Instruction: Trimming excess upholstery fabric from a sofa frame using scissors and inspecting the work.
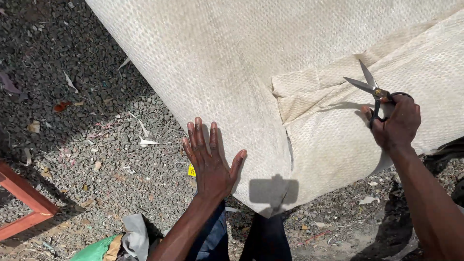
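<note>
Cutting was the step in hand: the right hand (397, 123) gripped black-handled scissors (374, 90), fingers closed through the loops, blades parted above a folded flap (309, 94) of the big cream woven sheet (217, 58). The left hand (210, 162) lay flat, fingers spread wide, pressing the sheet's edge where it draped toward the gravel ground (87, 121). Next move, by my reading, called for setting the blades onto the flap's edge. The sheet looked coarse, stiff, creased.
</note>
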